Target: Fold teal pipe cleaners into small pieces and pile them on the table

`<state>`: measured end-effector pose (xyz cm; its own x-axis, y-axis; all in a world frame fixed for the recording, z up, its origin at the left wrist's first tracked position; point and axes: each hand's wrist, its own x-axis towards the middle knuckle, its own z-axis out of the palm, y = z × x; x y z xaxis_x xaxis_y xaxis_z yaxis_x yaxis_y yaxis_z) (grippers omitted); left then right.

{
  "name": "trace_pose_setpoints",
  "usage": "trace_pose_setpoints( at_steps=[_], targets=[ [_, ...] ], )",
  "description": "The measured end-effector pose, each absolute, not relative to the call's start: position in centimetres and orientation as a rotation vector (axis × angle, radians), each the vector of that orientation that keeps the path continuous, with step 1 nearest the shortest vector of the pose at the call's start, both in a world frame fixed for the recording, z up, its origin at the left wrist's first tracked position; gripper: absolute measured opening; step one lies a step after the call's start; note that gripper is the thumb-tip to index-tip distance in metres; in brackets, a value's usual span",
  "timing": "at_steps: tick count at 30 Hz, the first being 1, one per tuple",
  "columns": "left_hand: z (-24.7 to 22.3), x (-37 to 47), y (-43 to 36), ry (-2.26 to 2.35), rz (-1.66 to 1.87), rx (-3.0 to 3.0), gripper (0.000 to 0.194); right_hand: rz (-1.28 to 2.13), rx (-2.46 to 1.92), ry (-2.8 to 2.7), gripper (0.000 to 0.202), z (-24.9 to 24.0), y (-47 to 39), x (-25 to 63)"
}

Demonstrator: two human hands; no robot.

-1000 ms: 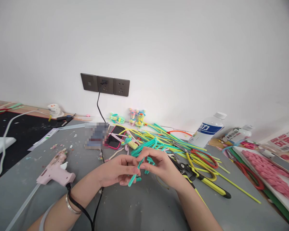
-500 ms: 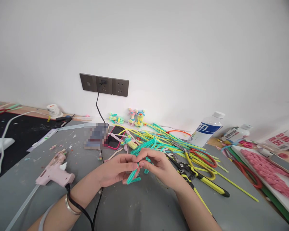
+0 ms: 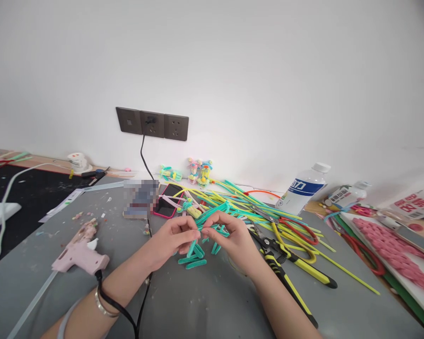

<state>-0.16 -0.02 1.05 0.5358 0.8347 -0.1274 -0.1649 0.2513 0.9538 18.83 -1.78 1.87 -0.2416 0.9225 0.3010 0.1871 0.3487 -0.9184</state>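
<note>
My left hand (image 3: 178, 240) is closed in a pinch, and a short teal pipe cleaner piece (image 3: 191, 247) shows just below its fingertips. Almost touching it, my right hand (image 3: 233, 240) is also closed, thumb against forefinger; whatever lies between those tips is too small to make out. Short cut teal pieces (image 3: 196, 264) rest on the table under the hands. Behind the fingers spreads a pile of longer teal pipe cleaners (image 3: 215, 209), partly covered by my right hand.
Yellow-handled pliers (image 3: 286, 259) and red-handled scissors (image 3: 297, 228) lie right of my hands among yellow pipe cleaners (image 3: 353, 275). A pink glue gun (image 3: 81, 254) with a black cord is on the left. A bottle (image 3: 302, 188) and small pipe cleaner figures (image 3: 199, 172) stand at the wall.
Both hands have risen slightly and drawn a little apart at the fingertips. More of the short teal pieces on the table now shows beneath them.
</note>
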Motion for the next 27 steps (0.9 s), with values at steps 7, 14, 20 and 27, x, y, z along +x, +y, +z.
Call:
trace_pose_setpoints(
  at_steps=[7, 14, 20, 27],
  targets=[
    [0.7, -0.2, -0.1, 0.764, 0.93, 1.241, 0.034, 0.987, -1.031, -1.584, 0.02, 1.4, -1.9, 18.3],
    [0.8, 0.2, -0.2, 0.749, 1.048, 1.201, 0.035, 0.985, -0.997, -1.525, 0.022, 0.8, -2.1, 17.7],
    [1.2, 0.3, -0.4, 0.751, 1.057, 1.095, 0.041, 0.943, -0.919, -1.575, 0.016, 0.8, -2.3, 17.3],
    [0.8, 0.1, -0.3, 0.772, 1.054, 1.079, 0.038, 0.866, -0.937, -1.624, 0.012, 0.8, -2.3, 17.4]
  ],
)
